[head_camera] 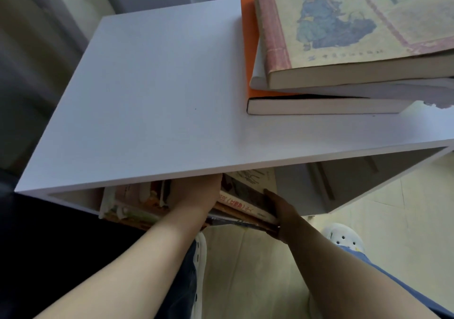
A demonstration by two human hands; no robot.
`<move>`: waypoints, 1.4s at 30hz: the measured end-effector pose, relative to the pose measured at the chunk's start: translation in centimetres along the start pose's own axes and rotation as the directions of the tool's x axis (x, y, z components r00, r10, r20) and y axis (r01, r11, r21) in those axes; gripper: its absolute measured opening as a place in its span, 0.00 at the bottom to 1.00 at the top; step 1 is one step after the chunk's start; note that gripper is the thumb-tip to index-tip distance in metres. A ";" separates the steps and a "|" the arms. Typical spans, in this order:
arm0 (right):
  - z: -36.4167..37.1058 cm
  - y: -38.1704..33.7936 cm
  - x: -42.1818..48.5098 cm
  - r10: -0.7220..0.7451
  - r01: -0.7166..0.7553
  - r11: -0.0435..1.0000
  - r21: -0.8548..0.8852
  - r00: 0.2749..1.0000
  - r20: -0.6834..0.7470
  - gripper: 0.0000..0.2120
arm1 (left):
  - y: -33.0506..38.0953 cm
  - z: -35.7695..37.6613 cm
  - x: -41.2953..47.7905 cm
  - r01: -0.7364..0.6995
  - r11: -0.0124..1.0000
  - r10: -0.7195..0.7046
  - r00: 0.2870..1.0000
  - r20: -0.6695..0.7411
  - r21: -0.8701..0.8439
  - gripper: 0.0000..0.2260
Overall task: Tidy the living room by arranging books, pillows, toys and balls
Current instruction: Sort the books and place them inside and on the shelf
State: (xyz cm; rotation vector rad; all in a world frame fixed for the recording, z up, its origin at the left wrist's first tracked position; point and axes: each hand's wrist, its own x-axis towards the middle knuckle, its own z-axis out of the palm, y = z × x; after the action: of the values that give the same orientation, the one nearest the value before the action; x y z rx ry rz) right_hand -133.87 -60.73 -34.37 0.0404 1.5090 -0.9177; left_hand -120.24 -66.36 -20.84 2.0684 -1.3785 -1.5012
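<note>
Shelf unit (152, 92): its white top board is spanning the middle of the frame.
Upright books (132, 205): standing in the open compartment, lower left of centre.
Left hand (196, 195): reaching in between the book groups; the board is hiding its fingers, so the grip cannot be told.
Leaning books (245, 195): tilting rightward, bottom centre.
Right hand (281, 213): its grip is clasping their outer edge.
Stacked books (344, 23): lying flat on top, upper right.

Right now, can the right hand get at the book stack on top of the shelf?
Probably yes: the book stack lies uncovered above the right hand, which first must release the leaning books below.
</note>
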 end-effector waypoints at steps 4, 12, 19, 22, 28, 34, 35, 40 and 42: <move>-0.3 -0.3 1.4 -0.093 0.091 0.996 -0.018 0.987 -0.135 0.17 | -0.8 0.7 0.8 -0.111 0.984 0.089 0.984 -0.153 -0.138 0.08; -1.7 -1.2 1.3 -0.150 0.114 0.974 -0.197 0.973 -0.175 0.13 | -1.7 0.5 1.9 -0.221 0.888 0.284 0.953 -0.104 0.402 0.12; -3.5 1.6 6.3 -0.188 0.140 0.948 -0.286 0.971 -0.150 0.44 | -1.1 -0.6 0.0 -0.182 0.280 0.378 0.923 0.066 0.943 0.26; -3.0 0.7 4.7 -0.211 0.165 0.941 -0.297 0.969 -0.130 0.43 | -1.5 -1.6 0.2 -0.198 0.172 0.332 0.934 0.133 0.965 0.31; -1.9 -1.3 1.7 -0.252 0.192 0.923 -0.332 0.956 -0.147 0.16 | -2.6 -2.6 0.3 -0.322 0.207 0.343 0.908 0.240 0.924 0.39; -1.6 -0.9 1.3 -0.263 0.159 0.875 -0.457 0.949 -0.173 0.12 | -2.8 -2.4 0.9 -0.353 0.180 0.411 0.875 0.256 0.918 0.39; -1.5 -0.8 1.5 -0.258 0.154 0.874 -0.462 0.951 -0.171 0.13 | -2.9 -2.3 1.0 -0.361 0.156 0.411 0.870 0.272 0.919 0.40; -0.9 0.4 2.4 -0.070 0.026 0.963 -0.269 0.986 -0.154 0.32 | -3.3 -1.9 1.3 -0.344 0.110 0.419 0.867 0.270 0.932 0.32; -0.8 0.4 2.4 -0.078 0.036 0.967 -0.252 0.984 -0.158 0.33 | -3.3 -1.8 1.3 -0.312 0.091 0.421 0.873 0.247 0.946 0.31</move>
State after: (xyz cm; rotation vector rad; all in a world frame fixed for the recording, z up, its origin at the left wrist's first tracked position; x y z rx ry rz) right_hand -134.85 -61.20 -36.73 -0.1115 1.7800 -0.7789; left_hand -116.91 -66.22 -23.04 1.8238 -3.0561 -0.0829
